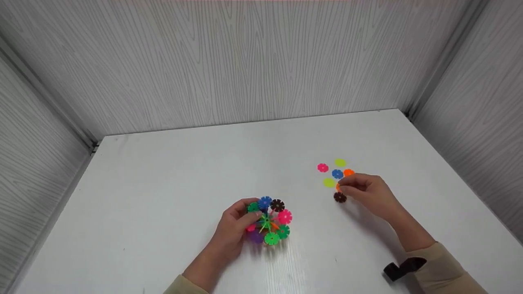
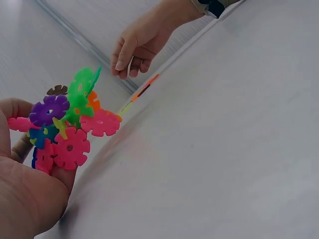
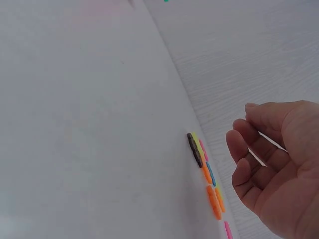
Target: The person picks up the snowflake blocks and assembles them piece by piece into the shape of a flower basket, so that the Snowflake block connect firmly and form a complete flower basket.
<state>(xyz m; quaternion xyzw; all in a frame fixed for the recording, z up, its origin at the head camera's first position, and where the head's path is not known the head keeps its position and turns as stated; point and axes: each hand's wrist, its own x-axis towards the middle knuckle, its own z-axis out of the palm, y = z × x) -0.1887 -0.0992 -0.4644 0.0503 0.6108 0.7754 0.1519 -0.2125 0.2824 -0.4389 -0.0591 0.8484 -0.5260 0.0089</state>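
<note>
My left hand grips a ball-shaped cluster of interlocking snowflake discs, with the thumb over its left side. The cluster has notched discs in green, blue, pink, purple, brown and orange radiating from its middle. In the left wrist view, the palm and fingers hide part of it. My right hand hovers above loose flat discs, its fingers loosely bent and nothing between them in the right wrist view. Below its fingertips lie a brown disc and an orange one partly hidden by the hand.
Around the right hand lie more loose discs: a blue one, a pink one, a second orange one and two yellow ones. The white table meets wood-grain panels at the back and sides.
</note>
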